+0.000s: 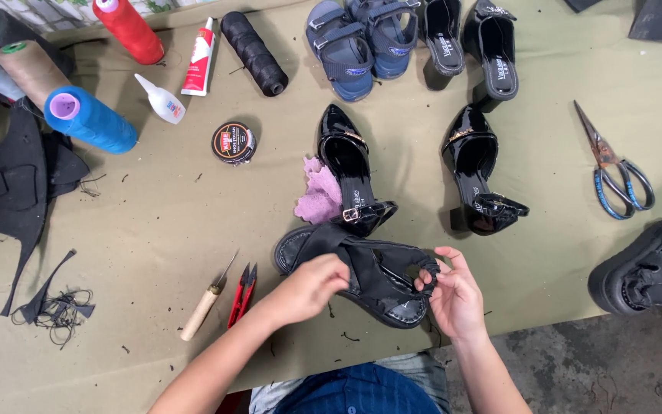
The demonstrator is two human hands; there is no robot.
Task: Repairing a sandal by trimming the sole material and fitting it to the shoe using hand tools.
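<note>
1. Your left hand [309, 287] was curled over the middle of the black sandal [381, 280], with its fingers pressed down on the strap.
2. Your right hand [453, 295] pinched the frayed end of that strap between thumb and fingers, at the sandal's right end.
3. The sandal lay on the green table cover [155, 222], close to the near edge and right in front of you. I think you were in the middle of mending the strap. The next move would need a firm grip, so the strap stays flat while you work on it.
4. Just left of your hands lay a wooden-handled awl [207, 301] and small red thread snips [242, 294], both within easy reach.
5. A little farther off sat a pair of shiny black heeled shoes [350, 172], with a pink cloth [316, 193] touching the left one.
6. Beyond those were a round tin of polish [233, 142], a glue bottle [161, 100], and a blue thread spool [90, 119].
7. Scissors [614, 169] lay well off to the right.
</note>
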